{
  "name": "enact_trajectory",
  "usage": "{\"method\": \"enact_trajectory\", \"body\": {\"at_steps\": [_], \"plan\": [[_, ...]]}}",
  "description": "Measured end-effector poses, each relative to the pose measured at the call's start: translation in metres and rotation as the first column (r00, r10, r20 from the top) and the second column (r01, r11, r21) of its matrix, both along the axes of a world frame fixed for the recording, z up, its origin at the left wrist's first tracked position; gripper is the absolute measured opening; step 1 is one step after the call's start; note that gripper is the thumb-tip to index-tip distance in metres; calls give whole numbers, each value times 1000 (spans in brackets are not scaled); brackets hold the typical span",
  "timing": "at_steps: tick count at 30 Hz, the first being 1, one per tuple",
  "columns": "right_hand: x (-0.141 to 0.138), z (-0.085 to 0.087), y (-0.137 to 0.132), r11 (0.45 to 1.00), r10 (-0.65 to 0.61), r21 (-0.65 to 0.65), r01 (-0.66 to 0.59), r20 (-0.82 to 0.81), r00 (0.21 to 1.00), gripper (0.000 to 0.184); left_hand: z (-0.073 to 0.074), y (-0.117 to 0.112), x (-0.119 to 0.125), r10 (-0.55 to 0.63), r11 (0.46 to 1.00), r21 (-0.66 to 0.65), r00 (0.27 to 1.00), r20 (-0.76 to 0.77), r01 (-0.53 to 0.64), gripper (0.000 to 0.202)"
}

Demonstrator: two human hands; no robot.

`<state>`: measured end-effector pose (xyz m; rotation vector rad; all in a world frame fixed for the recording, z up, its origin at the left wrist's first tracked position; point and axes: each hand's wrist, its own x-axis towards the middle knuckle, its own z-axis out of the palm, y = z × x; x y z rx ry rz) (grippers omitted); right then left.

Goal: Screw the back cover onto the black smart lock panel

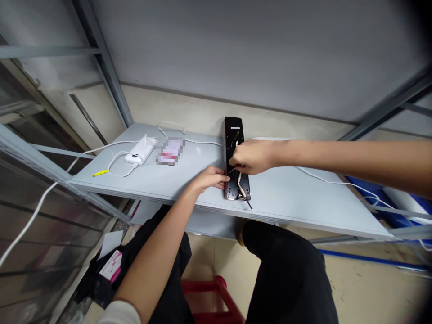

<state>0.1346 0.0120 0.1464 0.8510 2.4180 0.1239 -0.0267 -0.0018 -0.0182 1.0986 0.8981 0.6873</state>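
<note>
A long black door lock panel (232,130) lies on the grey shelf, its far end toward the wall. Small holes, a white label and a pale cable (240,181) show on its upper face. My left hand (211,178) grips the panel's left edge, the thumb on top. Over the panel's middle, my right hand (251,157) is closed in a pinch. A thin, light tip pokes out below its fingers, but what they hold is mostly hidden. Metal fittings and a short dark lead (249,204) stick out at the near end.
Left on the shelf (189,180) are a white power bank (141,150) with cables, a yellow cable tag (100,173) and a blurred-out phone (170,150). Metal uprights (104,63) frame the shelf. Below are my knees and a red stool (216,288).
</note>
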Motion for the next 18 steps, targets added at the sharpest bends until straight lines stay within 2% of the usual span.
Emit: {"method": "enact_trajectory", "body": {"at_steps": [5,10,14,18], "plan": [[3,4,3,987,163,0,-163,35,986,30,4,-2,2,17,1000,-14,1000,-21,-17,5],[-1,1,-9,983,131,117,-144,107,986,34,8,-4,3,36,999,-14,998,-56,-37,9],[-6,-1,-18,986,23,165,-34,69,997,33,5,-3,4,38,999,-9,998,-46,-38,7],[-5,5,-10,972,-220,57,227,-116,969,23,3,-3,3,36,999,0,998,-43,-36,6]]}}
